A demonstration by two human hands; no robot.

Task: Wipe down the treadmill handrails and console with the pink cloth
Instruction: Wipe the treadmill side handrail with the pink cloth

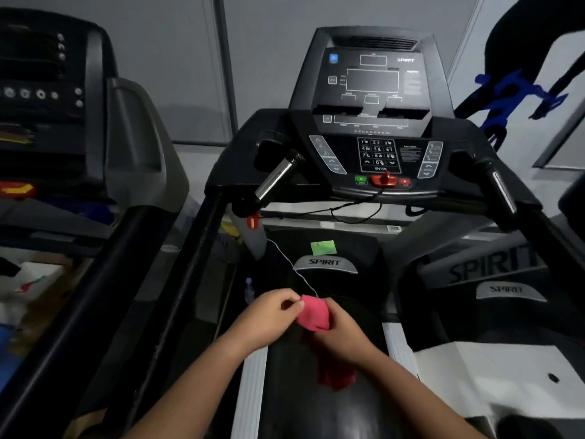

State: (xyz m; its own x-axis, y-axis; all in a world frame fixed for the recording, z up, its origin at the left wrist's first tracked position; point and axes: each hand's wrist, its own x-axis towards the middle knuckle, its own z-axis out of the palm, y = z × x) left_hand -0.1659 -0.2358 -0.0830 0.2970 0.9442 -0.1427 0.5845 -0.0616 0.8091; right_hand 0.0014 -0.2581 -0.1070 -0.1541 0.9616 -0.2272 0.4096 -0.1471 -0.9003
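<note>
Over belt, both hands on pink cloth

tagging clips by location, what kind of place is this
Probably a gym: a treadmill with a keypad console stands beside another treadmill, and the left hand and right hand hold a pink cloth.

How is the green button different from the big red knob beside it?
The green button is small, square and flat; the red knob is wider and sticks up. A black cord hangs from the red knob, none from the green button. Both sit low on the console.
</note>
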